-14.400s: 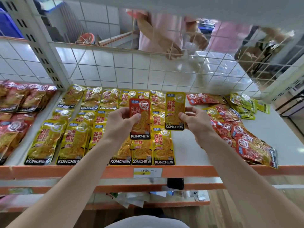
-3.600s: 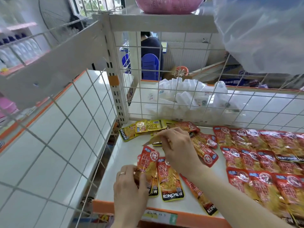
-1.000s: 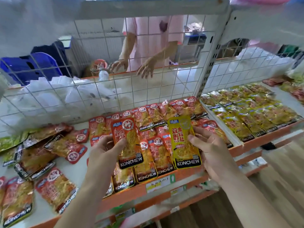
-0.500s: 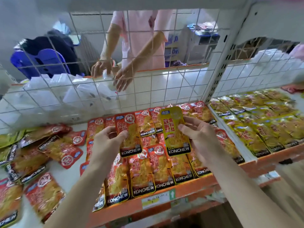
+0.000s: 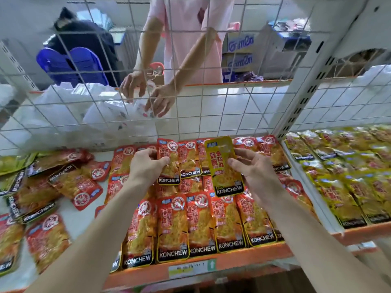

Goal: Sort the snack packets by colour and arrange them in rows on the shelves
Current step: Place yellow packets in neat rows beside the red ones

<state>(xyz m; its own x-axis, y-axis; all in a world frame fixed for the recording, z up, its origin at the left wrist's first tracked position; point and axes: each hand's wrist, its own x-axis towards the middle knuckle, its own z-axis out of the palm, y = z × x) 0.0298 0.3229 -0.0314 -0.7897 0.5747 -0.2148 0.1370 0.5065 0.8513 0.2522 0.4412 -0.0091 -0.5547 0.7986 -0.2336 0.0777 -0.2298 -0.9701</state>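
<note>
My left hand (image 5: 146, 166) grips a red snack packet (image 5: 170, 163) by its left side, over the back rows of red packets. My right hand (image 5: 251, 172) holds a yellow snack packet (image 5: 225, 168) upright by its right edge, just beside the red one. Under both hands, red packets (image 5: 203, 220) lie in neat rows on the white shelf (image 5: 82, 216). A loose heap of red packets (image 5: 69, 182) lies to the left. Yellow packets (image 5: 347, 172) fill rows on the neighbouring shelf section to the right.
A white wire grid (image 5: 211, 115) backs the shelf, and a perforated upright post (image 5: 304, 89) splits the two sections. Behind the grid a person in pink reaches both hands (image 5: 148, 96) into white plastic bags (image 5: 105, 115). Green packets (image 5: 12, 163) lie at the far left. The shelf's orange front edge (image 5: 232, 263) is close.
Both hands have moved a little farther back over the shelf with their packets. The view has shifted right, showing more of the yellow rows. The person behind has lowered both hands into the bags.
</note>
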